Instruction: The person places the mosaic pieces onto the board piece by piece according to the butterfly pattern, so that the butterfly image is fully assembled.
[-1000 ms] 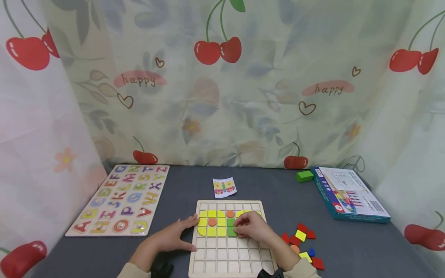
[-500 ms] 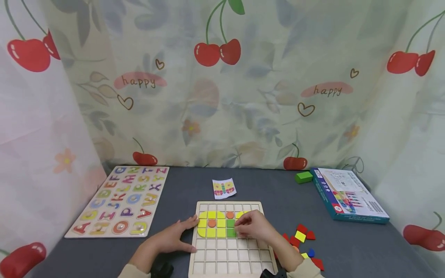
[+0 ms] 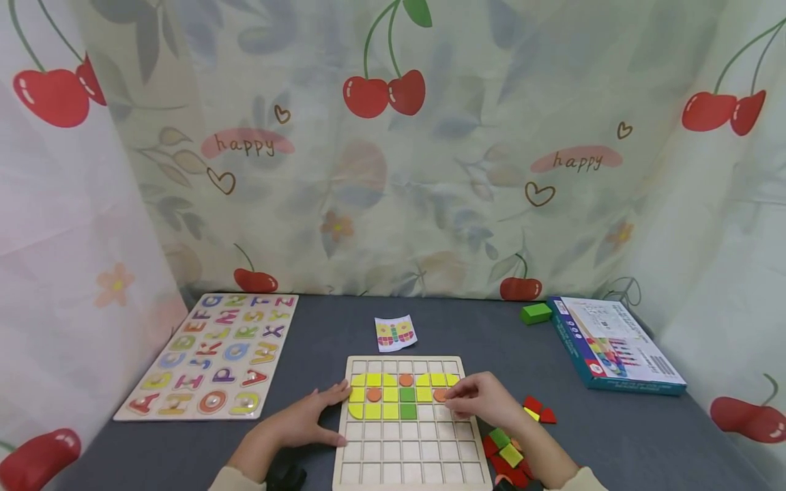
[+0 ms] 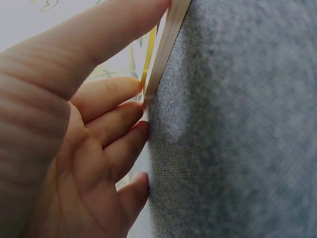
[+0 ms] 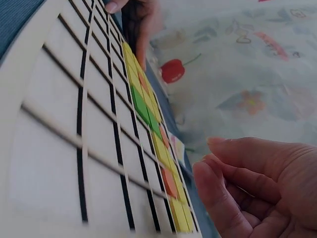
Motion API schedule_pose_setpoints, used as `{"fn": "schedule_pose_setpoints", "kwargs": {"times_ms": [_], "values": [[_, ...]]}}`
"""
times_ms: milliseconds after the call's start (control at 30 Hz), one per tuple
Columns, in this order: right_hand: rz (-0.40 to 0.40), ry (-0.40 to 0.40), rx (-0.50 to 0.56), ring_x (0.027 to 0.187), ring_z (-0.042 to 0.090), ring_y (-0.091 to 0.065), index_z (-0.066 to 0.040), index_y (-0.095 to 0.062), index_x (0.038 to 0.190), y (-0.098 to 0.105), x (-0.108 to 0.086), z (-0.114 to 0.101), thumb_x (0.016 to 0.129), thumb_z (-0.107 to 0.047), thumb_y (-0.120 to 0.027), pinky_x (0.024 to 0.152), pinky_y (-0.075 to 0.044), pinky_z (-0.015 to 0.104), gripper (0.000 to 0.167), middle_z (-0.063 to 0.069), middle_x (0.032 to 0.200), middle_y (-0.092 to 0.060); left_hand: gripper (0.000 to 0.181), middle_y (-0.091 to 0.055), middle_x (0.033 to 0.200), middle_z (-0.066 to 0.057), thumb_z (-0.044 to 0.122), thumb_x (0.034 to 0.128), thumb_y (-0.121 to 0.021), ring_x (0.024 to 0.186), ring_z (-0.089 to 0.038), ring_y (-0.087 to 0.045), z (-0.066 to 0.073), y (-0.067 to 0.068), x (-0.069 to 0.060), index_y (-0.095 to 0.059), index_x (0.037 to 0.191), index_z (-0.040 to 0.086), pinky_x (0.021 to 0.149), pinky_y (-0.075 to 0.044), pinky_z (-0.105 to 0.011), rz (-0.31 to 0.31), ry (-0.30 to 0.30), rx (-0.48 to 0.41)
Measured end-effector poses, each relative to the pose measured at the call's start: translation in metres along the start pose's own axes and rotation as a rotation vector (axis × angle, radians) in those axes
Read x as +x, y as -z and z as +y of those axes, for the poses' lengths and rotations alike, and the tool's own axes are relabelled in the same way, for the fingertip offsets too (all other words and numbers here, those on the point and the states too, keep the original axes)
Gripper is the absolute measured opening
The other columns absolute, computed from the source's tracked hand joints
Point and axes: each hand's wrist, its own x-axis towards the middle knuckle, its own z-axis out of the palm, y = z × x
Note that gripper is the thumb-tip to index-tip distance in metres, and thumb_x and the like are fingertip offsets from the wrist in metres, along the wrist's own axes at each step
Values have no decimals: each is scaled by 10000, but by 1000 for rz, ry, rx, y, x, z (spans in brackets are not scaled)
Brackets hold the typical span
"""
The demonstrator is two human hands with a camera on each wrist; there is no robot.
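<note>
My left hand rests along the left edge of the wooden grid board, thumb and fingers spread; in the left wrist view the hand has its fingertips against the board's side. Over the board's right edge hovers my right hand, beside an orange disc. In the right wrist view, that hand has loosely bent fingers, and no tile shows between them. Yellow tiles, green squares and more orange discs sit in the upper rows.
Loose red, yellow, green and orange tiles lie right of the board, partly under my right forearm. A pattern card stands behind the board. An alphabet board lies left; a green block and a flat box lie back right.
My right hand has moved right from beside the green squares, uncovering a yellow tile and an orange disc. Its forearm now covers other loose tiles. My left hand has stayed in place.
</note>
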Motion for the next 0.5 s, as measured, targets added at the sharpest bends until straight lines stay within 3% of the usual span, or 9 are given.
{"fn": "schedule_pose_setpoints", "kwargs": {"times_ms": [233,400,500], "values": [[18,-62,-3,738,158,-661,76,-665,1027,24,-21,16,839,-204,-689,699,-581,328,338,76,877,-696,899,-256,1539,-88,438,710,-768,1429,-335,-192,-2,0,1,-357,1445,123,1121,-108,-612,-9,-4,0],[45,-135,-69,737,156,-648,37,-674,1049,38,-35,24,842,-258,-685,705,-573,310,362,55,893,-700,898,-251,1541,-83,442,709,-768,1429,-339,-185,-2,0,2,-358,1445,129,1123,-107,-609,-8,-3,-7],[44,-138,-74,753,157,-646,50,-666,1058,45,-44,27,840,-265,-687,707,-569,311,384,63,900,-704,896,-251,1541,-81,439,710,-768,1430,-336,-183,-2,0,3,-358,1445,131,1125,-108,-606,-8,-3,-10]]}}
